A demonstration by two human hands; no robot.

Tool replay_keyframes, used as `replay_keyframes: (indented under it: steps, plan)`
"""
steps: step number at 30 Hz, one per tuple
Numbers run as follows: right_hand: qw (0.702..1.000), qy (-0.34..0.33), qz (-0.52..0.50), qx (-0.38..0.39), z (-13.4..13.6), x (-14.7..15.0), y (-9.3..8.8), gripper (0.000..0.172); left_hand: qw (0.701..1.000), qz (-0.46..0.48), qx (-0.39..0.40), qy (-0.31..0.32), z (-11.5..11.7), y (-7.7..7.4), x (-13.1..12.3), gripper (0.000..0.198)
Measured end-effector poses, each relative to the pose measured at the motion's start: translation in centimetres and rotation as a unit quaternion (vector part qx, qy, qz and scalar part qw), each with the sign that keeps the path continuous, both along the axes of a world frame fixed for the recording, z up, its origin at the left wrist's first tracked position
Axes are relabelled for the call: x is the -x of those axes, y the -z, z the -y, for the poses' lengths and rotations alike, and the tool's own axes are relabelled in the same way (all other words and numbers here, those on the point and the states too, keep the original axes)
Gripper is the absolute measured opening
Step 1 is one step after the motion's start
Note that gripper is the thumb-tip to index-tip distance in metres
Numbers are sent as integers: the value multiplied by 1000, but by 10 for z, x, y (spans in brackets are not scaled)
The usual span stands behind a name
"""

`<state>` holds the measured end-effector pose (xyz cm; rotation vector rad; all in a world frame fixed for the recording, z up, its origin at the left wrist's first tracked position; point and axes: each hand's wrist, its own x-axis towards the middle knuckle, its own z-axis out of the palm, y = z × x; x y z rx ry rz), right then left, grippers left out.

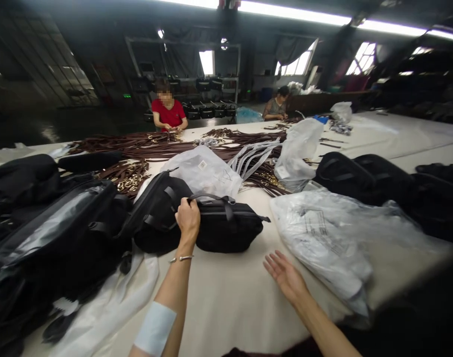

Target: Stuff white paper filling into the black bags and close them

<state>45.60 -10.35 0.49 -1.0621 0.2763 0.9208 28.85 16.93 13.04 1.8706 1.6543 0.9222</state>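
Note:
My left hand (188,218) is closed around the handle strap of a small black bag (226,230), which rests on the pale table. Another black bag (155,208) leans just left of that hand, and a clear plastic bag (206,171) with a label lies behind both. My right hand (284,275) is open over the table, palm turned up and fingers apart, with nothing in it. To its right a large printed plastic bag (323,238) lies spread on the tabletop.
Black bags (55,223) are piled at the left, and more black bags (364,178) sit at the right. Brown straps with gold clasps (132,181) cover the table's far part. A person in a red top (170,111) and another person (276,105) work beyond the table.

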Motion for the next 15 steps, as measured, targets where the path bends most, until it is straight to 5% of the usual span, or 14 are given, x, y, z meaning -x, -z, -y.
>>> replay_keyframes:
  steps: [3,8,13,15]
  plan:
    - [1000,-20,0,-3,14,7,5,73,993,-85,-28,81,7,-8,-17,21]
    - [996,-75,51,-9,21,12,-1,69,972,-168,-19,161,13,-13,-23,25]
    - [992,-76,103,23,25,4,2,63,961,-247,6,125,20,-3,-19,40]
    - [987,-75,128,54,30,0,7,61,972,-207,20,111,21,2,-14,41]
